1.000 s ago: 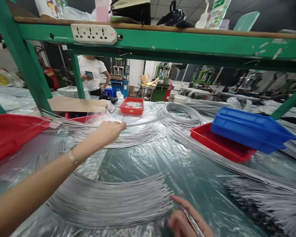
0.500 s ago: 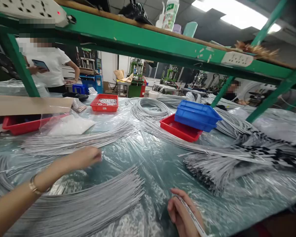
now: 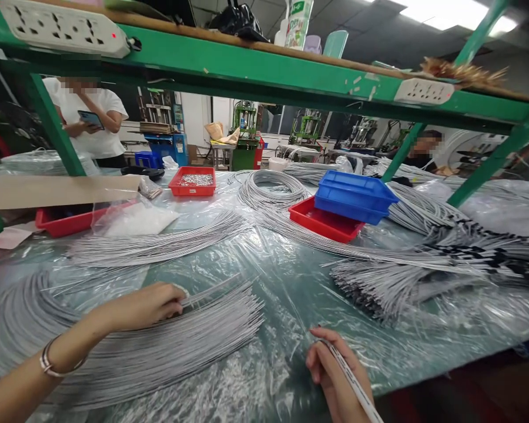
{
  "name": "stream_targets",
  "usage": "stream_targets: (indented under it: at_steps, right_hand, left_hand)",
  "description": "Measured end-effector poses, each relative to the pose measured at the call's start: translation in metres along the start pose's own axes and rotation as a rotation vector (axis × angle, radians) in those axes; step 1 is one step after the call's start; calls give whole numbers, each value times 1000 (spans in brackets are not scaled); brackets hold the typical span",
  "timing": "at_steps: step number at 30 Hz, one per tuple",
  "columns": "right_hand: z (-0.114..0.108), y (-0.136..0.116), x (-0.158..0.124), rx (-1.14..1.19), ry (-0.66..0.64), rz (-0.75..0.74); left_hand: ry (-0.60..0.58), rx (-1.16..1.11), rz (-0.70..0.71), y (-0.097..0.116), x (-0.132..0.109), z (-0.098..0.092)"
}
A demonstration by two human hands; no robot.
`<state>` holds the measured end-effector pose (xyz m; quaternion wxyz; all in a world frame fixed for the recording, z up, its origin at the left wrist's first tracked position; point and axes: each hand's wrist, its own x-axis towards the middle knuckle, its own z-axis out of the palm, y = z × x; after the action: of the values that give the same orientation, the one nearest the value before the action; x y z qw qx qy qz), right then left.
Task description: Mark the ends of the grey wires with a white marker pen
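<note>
My left hand (image 3: 152,305), with a bracelet at the wrist, rests at the upper edge of a wide bundle of grey cables (image 3: 194,341). Its fingers are curled closed around a few cables (image 3: 216,289) that stick out to the right, slightly apart from the rest. At the lower right, my right hand (image 3: 335,370) is closed on a thin white strip with black marks (image 3: 350,379), which lies between thumb and fingers and runs down out of view. Whether this strip is one cable or several I cannot tell.
Beyond lie another cable bundle (image 3: 158,245), a cable coil (image 3: 273,191) and a red tray of small metal parts (image 3: 193,191). A blue bin (image 3: 357,197) leans on a red tray (image 3: 324,220). Black-tipped cables (image 3: 392,288) lie right. A green shelf (image 3: 264,64) crosses above; a person (image 3: 92,117) holds a phone.
My left hand has come down onto the grey cable bundle and closed on a few cables. My right hand keeps its hold on the strip. The person behind has raised a hand.
</note>
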<state>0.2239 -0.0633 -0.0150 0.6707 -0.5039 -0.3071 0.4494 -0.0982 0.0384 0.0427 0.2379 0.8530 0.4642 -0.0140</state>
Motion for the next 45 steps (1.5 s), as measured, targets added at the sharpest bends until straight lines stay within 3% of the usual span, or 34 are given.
stream_targets:
  at_steps: [3,6,10,16,17,20,22,26,28,32,34,36,38,41,43,45]
  right_hand:
    - [1,1,-3,-8,-20,41]
    - [5,0,-5,-21,-37,60]
    - [20,1,-9,-58,-121,48]
    - [63,20,-19,51,-737,65]
    - [70,21,-21,74,-751,82]
    - [87,17,-29,19,-611,92]
    - [94,12,-36,-31,-568,50]
    - [93,5,-42,-142,-694,-21]
    - [86,2,-34,-213,-676,-104]
    - [63,-11,-1,-113,-282,-435]
    - [56,-20,10,41,-205,-495]
    - [58,-27,8,72,-330,-512]
    - [67,-32,-4,-28,-567,-493]
    - [84,-35,-27,-187,-824,-358]
    - [89,-35,-34,-159,-857,-285]
    - [86,-32,-30,-24,-753,-287]
  left_hand:
    - [-30,-104,-37,-4,-3,2]
    - [35,-196,-37,-3,-7,-3]
    - [54,-255,-39,15,-26,-17]
    - [-229,-224,5,61,-59,-22]
    - [-271,-199,9,65,-62,-21]
    - [-332,-186,34,72,-64,-14]
    - [-361,-321,63,75,-60,-6]
    - [-333,-773,71,81,-45,18]
    - [-265,-827,63,83,-40,26]
    - [-201,-679,50,83,-44,23]
    - [-215,-617,55,82,-47,20]
    - [-243,-602,59,83,-47,20]
    - [-241,-604,62,87,-44,24]
    - [-243,-646,75,92,-39,30]
    - [-241,-695,94,93,-37,32]
    - [-215,-753,107,92,-36,33]
